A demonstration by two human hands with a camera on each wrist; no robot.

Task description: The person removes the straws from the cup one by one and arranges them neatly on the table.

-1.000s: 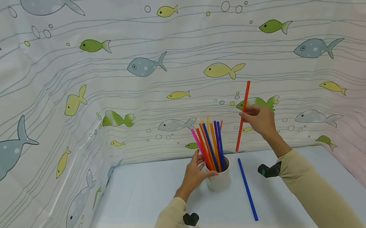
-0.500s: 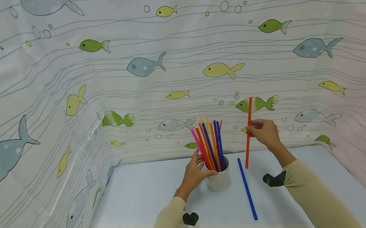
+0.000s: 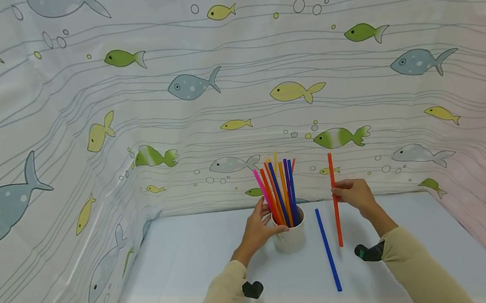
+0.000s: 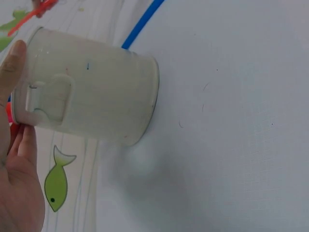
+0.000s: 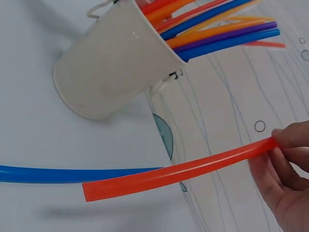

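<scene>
A small white bucket stands upright on the table, packed with several coloured straws in pink, red, orange, yellow, blue and purple. My left hand holds the bucket at its rim, thumb in front and fingers round the far side. Pinched near its middle between the thumb and fingers of my right hand is a red straw, nearly vertical, right of the bucket. Its lower end overlaps the blue straw in the right wrist view. In the left wrist view the bucket shows its side lug.
That blue straw lies lengthwise on the white table, just right of the bucket. Fish-patterned sheeting rises behind and along both sides. A dark wrist device sits by each sleeve.
My right hand has come down toward the table with the red straw, which has swung from slanted to almost vertical. The left hand stays at the bucket.
</scene>
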